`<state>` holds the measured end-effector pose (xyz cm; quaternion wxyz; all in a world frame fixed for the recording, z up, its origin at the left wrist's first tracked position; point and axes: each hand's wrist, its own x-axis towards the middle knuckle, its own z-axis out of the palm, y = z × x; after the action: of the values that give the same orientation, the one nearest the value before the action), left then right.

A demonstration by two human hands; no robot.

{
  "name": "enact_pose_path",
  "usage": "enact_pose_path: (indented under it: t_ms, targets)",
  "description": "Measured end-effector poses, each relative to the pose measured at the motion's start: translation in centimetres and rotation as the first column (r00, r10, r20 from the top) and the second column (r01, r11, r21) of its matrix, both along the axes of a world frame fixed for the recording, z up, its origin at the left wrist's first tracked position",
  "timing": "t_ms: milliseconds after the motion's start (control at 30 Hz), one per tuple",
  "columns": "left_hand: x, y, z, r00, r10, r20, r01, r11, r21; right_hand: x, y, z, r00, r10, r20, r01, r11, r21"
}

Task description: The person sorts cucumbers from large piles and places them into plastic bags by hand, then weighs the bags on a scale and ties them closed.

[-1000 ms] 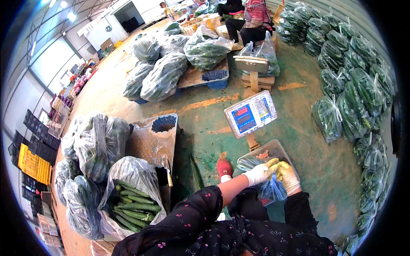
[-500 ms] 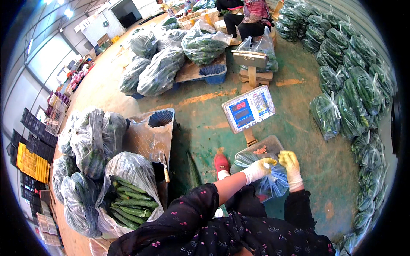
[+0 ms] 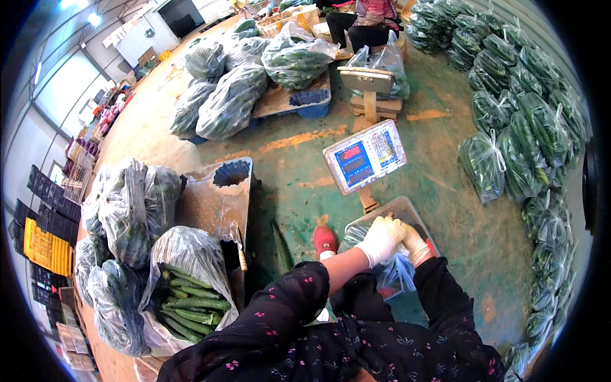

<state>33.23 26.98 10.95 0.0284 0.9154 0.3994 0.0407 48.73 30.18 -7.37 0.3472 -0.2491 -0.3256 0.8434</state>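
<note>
My left hand [image 3: 380, 243], in a pale glove, is closed on the gathered top of a clear bluish plastic bag [image 3: 398, 275]. Pressed against it is my right hand [image 3: 415, 244], gloved too, its fingers bent and partly hidden; what they pinch is out of sight. The bag rests on the tray [image 3: 407, 207] of a floor scale, between my legs, and its contents are mostly covered by hands and sleeves. Just beyond the tray stands the scale's display panel [image 3: 365, 156], with lit red digits on blue.
An open bag of cucumbers [image 3: 197, 304] stands at left beside a pallet [image 3: 207, 200] with a wooden-handled tool [image 3: 240, 253]. One cucumber [image 3: 280, 247] lies on the floor. Filled bags [image 3: 531, 137] line the right wall. Beyond a second scale [image 3: 367, 79], a person [image 3: 375, 19] sits.
My right hand has moved left and down to meet my left hand above the bag. My left hand has shifted slightly up. The display's digits have changed, and the view has shifted slightly.
</note>
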Motion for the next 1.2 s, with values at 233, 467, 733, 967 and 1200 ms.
enact_pose_path:
  t_ms: [233, 467, 733, 967, 1200]
  targets:
    - [-2.3, -1.6, -1.5, 0.977, -0.178, 0.121, 0.187, 0.98, -0.071, 0.0, 0.2, 13.0, 0.297, -0.568, 0.768, -0.395, 0.659, 0.64]
    - [-7.3, -3.0, -8.0, 0.988, -0.123, 0.097, 0.152, 0.905, -0.398, 8.5, 1.4, 8.0, -0.234, -0.398, 0.887, -0.427, 0.862, 0.274]
    - [-8.6, -3.9, -8.9, 0.986, -0.011, 0.169, 0.078, 0.914, -0.399, 8.5, -0.2, 8.5, -0.203, -0.383, 0.901, -0.341, 0.891, 0.301]
    - [-8.3, -5.5, -3.4, 0.873, 0.436, 0.216, -0.201, 0.728, -0.656, 7.4, -2.1, 13.1, -0.187, -0.492, 0.85, -0.423, 0.822, 0.382]
    - [-8.3, -5.7, -2.7, 0.823, 0.502, 0.265, -0.187, 0.681, -0.708, -0.4, -8.1, 17.7, 0.027, -0.675, 0.737, -0.793, 0.435, 0.427]
